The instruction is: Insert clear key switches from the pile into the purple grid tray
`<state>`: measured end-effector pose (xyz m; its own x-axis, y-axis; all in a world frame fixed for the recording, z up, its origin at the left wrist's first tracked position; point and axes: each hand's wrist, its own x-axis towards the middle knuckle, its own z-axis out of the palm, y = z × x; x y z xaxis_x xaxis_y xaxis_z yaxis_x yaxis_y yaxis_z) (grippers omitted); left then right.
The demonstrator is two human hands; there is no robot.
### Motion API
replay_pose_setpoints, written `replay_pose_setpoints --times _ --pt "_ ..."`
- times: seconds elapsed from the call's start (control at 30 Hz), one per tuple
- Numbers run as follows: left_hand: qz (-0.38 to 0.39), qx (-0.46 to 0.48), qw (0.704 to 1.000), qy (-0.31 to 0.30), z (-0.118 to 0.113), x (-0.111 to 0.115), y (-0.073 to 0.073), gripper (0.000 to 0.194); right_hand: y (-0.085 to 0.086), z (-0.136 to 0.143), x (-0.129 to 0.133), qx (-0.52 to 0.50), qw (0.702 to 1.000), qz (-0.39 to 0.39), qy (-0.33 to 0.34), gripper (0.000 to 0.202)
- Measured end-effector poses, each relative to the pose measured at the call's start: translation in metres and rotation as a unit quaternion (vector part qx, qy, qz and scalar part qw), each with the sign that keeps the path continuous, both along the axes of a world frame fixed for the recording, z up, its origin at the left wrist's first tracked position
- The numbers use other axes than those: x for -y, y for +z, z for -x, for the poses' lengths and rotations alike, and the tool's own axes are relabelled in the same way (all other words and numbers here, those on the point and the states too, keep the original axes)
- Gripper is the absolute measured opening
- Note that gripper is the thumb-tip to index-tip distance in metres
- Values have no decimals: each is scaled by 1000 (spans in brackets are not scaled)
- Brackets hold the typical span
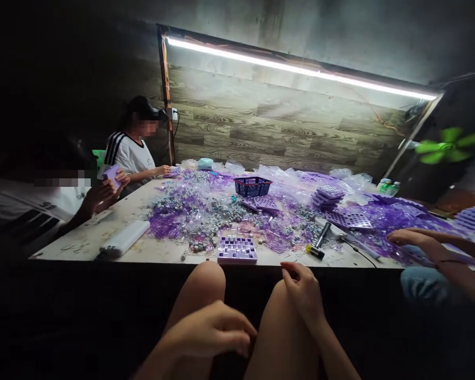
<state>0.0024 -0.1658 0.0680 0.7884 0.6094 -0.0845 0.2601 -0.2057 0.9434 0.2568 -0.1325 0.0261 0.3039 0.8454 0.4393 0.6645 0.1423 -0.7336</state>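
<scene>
My left hand (pixel 217 328) hovers over my lap between the knees. Its fingers are loosely bent and apart, and I see nothing in them. Against my right knee, just below the table edge, lies my right hand (pixel 302 289); its fingers are curved and a little apart, with no object showing. A purple tray with square holes (pixel 237 249) stands at the table's front edge, ahead of both hands. Some of its holes look filled with small pale pieces. Neither hand touches the tray.
Piles of small silvery parts (pixel 221 214) and purple-clear pieces (pixel 166 224) cover the table (pixel 79 237). A dark basket (pixel 253 187), stacked purple trays (pixel 326 195), a black hammer-like tool (pixel 320 240) and a white roll (pixel 125 237) stand around. People sit left and right; a green fan (pixel 448 146) is at right.
</scene>
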Motion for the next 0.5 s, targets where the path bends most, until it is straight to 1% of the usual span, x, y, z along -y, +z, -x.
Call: replay_pose_setpoints --times 0.03,0.07,0.1,0.17,0.2,0.23,0.27,0.3,0.37,0.43,0.5 --pt "-31 17 998 51 12 -12 18 29 10 7 -14 26 999 16 36 31" --pt "-78 33 989 124 23 -25 35 32 19 13 -29 53 996 34 65 29" --pt "-125 40 975 177 32 -40 49 34 26 18 -45 76 992 53 88 28" --pt "-206 21 942 265 44 -75 72 40 36 26 -79 101 985 76 115 25" --pt "-244 -15 926 288 46 -96 80 44 38 29 -97 107 983 83 126 24" --pt "-275 -75 915 287 46 -119 85 44 40 33 -115 111 980 90 135 23" --pt "-300 -154 900 274 43 -143 88 42 40 37 -132 116 978 99 144 23" --pt "-312 -240 888 239 39 -168 88 39 40 41 -149 123 975 108 154 24" --pt "-305 -285 884 210 27 -220 81 29 37 52 -180 142 966 121 178 26" --pt "-295 -318 879 199 14 -266 64 20 33 64 -205 171 956 128 204 27" --pt "-291 -345 870 196 5 -302 41 21 25 78 -223 200 946 131 220 26"
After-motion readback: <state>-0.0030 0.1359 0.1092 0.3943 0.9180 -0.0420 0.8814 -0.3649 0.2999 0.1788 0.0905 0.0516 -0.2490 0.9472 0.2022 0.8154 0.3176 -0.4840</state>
